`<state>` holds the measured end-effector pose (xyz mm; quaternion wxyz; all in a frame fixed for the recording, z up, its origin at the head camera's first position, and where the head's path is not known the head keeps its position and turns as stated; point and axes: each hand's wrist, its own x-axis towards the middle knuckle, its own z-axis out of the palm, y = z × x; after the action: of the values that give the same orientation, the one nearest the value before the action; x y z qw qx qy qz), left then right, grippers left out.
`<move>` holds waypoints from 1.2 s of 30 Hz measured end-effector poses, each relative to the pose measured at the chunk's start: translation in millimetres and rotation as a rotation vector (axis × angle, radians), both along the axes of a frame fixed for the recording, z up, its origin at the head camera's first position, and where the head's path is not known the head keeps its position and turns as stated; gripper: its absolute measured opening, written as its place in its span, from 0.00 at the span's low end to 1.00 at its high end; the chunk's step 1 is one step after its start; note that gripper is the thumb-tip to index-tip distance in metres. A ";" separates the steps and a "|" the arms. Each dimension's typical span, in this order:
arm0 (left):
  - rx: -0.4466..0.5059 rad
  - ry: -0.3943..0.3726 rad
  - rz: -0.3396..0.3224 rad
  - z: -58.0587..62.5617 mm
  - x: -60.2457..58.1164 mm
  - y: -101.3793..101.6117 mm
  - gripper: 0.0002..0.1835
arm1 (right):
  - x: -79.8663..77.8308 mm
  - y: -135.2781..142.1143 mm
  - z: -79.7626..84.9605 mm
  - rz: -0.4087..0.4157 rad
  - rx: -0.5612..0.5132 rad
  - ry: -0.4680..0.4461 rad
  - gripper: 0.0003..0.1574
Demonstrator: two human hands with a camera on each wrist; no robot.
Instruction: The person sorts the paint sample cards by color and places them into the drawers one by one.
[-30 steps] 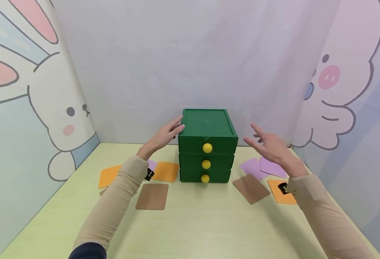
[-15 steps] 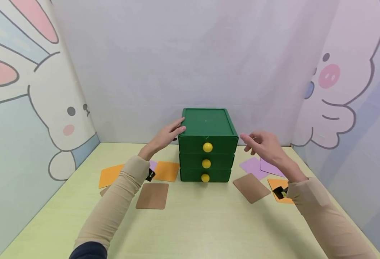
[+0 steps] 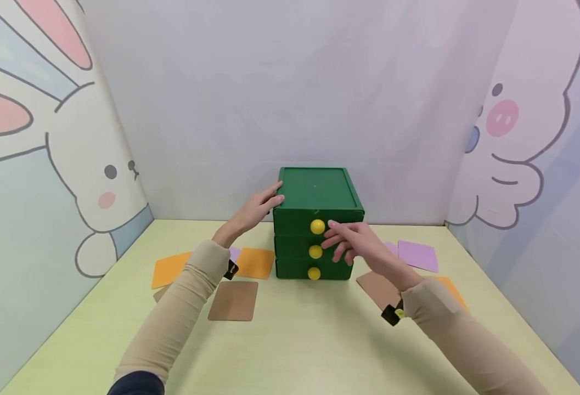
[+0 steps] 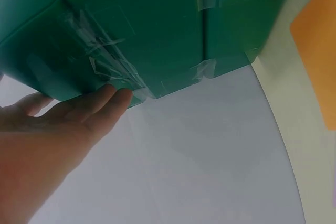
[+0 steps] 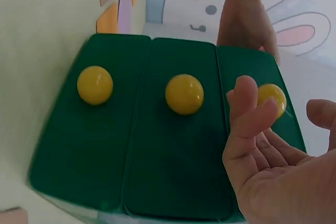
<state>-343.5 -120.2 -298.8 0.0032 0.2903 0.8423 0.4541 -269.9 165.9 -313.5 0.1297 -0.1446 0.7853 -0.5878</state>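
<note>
Your left hand (image 3: 254, 211) rests, fingers straight, on the left side of the green cabinet (image 3: 314, 187), likely steadying it. Cabinet's at the table's (image 3: 290, 345) far side, knobs facing near, presumably for reach. Right hand (image 3: 359, 241): fingers loosely spread, slightly bent, pinching nothing; top yellow knob (image 3: 317, 226) just left of fingertips.

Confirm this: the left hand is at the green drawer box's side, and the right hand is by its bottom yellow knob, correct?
Not quite: the right hand is by the top yellow knob, as the head view shows. The left hand is at the side of the green drawer box.
</note>
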 end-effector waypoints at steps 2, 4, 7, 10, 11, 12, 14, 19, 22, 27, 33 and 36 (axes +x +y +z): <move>0.004 -0.001 -0.002 -0.8 -0.3 -0.1 0.32 | -1.9 -7.7 -5.1 0.002 -0.044 -0.051 0.43; 0.002 -0.001 0.001 -1.3 -0.5 0.0 0.32 | -3.3 -13.9 -8.2 0.003 -0.086 -0.087 0.46; 0.002 -0.009 0.007 -2.3 -1.3 0.2 0.33 | -4.3 -21.1 -10.2 0.001 -0.137 -0.121 0.48; 0.009 -0.022 0.010 -2.6 -1.7 1.1 0.33 | -6.7 -26.3 -11.6 -0.004 -0.166 -0.138 0.48; 0.013 -0.025 0.011 -2.6 -1.9 1.2 0.33 | -7.1 -28.0 -11.6 -0.006 -0.172 -0.141 0.48; 0.016 -0.027 0.011 -2.3 -1.8 1.4 0.33 | -7.6 -29.5 -11.7 -0.010 -0.176 -0.146 0.47; 0.015 -0.023 0.011 -1.4 -1.4 1.7 0.33 | -7.9 -31.8 -11.3 -0.019 -0.178 -0.148 0.46; 0.009 -0.013 0.016 -1.8 -1.1 1.6 0.33 | -7.7 -35.1 -12.8 -0.048 -0.187 -0.148 0.44; 0.009 -0.009 0.018 -3.7 -1.8 1.2 0.33 | -6.4 -35.9 -14.2 -0.055 -0.194 -0.144 0.43; 0.015 -0.008 0.012 -5.7 -2.6 1.5 0.32 | -3.2 -35.5 -15.2 -0.064 -0.192 -0.137 0.41; 0.017 -0.021 0.001 -1.5 0.9 1.8 0.31 | 0.8 -34.8 -13.8 -0.059 -0.181 -0.129 0.42; 0.013 -0.025 0.003 3.1 5.2 2.3 0.31 | 2.3 -34.1 -13.0 -0.051 -0.180 -0.124 0.40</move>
<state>-338.3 -117.8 -295.7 0.0111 0.2832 0.8396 0.4633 -267.5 131.7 -326.5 0.1494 -0.0988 0.7232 -0.6670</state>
